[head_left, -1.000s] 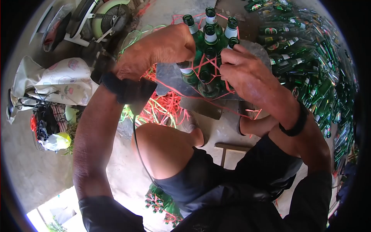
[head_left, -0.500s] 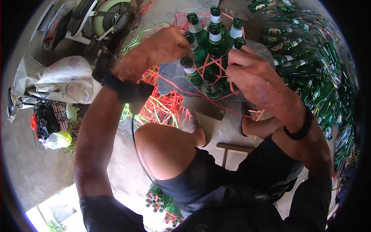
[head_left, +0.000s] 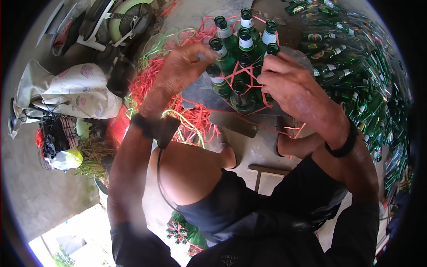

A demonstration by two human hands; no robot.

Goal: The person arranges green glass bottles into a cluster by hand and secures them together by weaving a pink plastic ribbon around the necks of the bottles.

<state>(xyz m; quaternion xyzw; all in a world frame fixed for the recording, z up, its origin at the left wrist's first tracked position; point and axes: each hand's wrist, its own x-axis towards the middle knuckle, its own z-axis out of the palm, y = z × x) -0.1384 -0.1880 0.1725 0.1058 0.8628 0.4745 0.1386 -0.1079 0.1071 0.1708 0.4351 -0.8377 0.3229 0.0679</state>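
Observation:
A cluster of green glass bottles (head_left: 242,100) stands upright on a dark slab (head_left: 195,94), several with white neck labels. Red plastic strap (head_left: 243,73) crosses between the necks in a web and loops around the group. On the right side of the cluster, my right hand (head_left: 293,84) is closed, fingertips pinching the strap beside a bottle neck. My left hand (head_left: 184,66) is at the left side, thumb and forefinger apart close to the left bottles; no strap shows clearly in it.
A tangle of red and green strap (head_left: 191,122) lies left of the slab. Many loose green bottles (head_left: 356,84) are heaped at the right. A scooter wheel (head_left: 129,20) and a pale printed bag (head_left: 82,91) are at the left. More strapped bottles (head_left: 187,233) stand below my knee.
My left hand has drawn back slightly left and down from the bottle necks, and its fingers have spread. My right hand stays at nearly the same place on the strap.

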